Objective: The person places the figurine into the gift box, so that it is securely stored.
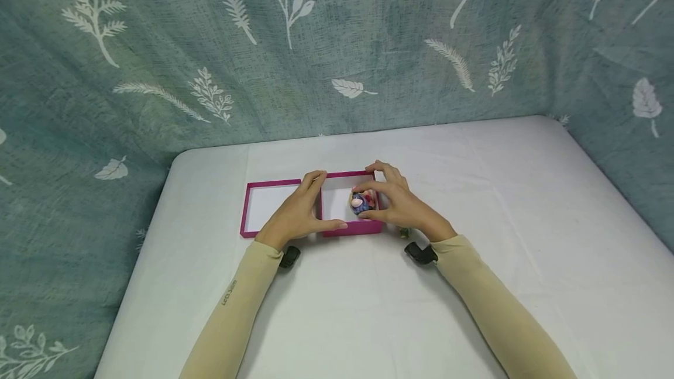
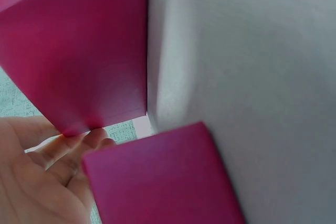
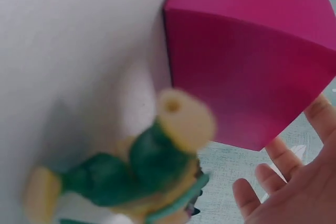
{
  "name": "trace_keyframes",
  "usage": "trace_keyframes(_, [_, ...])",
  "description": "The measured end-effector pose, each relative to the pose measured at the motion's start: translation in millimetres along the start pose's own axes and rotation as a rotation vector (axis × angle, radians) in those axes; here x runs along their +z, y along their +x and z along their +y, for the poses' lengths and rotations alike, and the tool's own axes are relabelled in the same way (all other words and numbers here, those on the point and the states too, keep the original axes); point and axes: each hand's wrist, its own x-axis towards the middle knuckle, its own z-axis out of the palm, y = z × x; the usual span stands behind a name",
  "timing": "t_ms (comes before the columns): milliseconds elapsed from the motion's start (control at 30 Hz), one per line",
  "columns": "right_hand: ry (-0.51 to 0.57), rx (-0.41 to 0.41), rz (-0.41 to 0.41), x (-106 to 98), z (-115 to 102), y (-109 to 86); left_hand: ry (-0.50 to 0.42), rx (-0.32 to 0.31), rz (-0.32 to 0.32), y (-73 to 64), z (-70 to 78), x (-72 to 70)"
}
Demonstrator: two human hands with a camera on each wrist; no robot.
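A pink box with a white inside stands uncovered on the table. My left hand spans its left end, thumb along the front wall and fingers at the far rim. In the left wrist view, fingertips touch the corner of the box. A small figurine, blue and red, is over the box's right part. My right hand pinches it between thumb and index finger. Its other fingers reach the box's far right corner. A second figurine with green legs stands outside the box, under the right wrist.
A shallow pink-rimmed lid, white inside, lies to the left of the box, partly behind the left hand. White cloth covers the table. A green curtain with white leaf prints hangs behind the table's far edge.
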Motion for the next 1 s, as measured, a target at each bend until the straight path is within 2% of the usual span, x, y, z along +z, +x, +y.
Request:
trace_keyframes(433, [0.017, 0.081, -0.026, 2.2, 3.6, 0.8, 0.003, 0.006, 0.004, 0.5, -1.8, 0.0])
trace_keyframes(733, [0.063, 0.077, -0.065, 0.2, 4.5, 1.7, -0.005, 0.006, -0.007, 1.9, -2.5, -0.1])
trace_keyframes(1000, [0.104, 0.114, -0.109, -1.0, 7.8, 3.8, -0.008, 0.004, -0.013, 1.7, -2.1, -1.5])
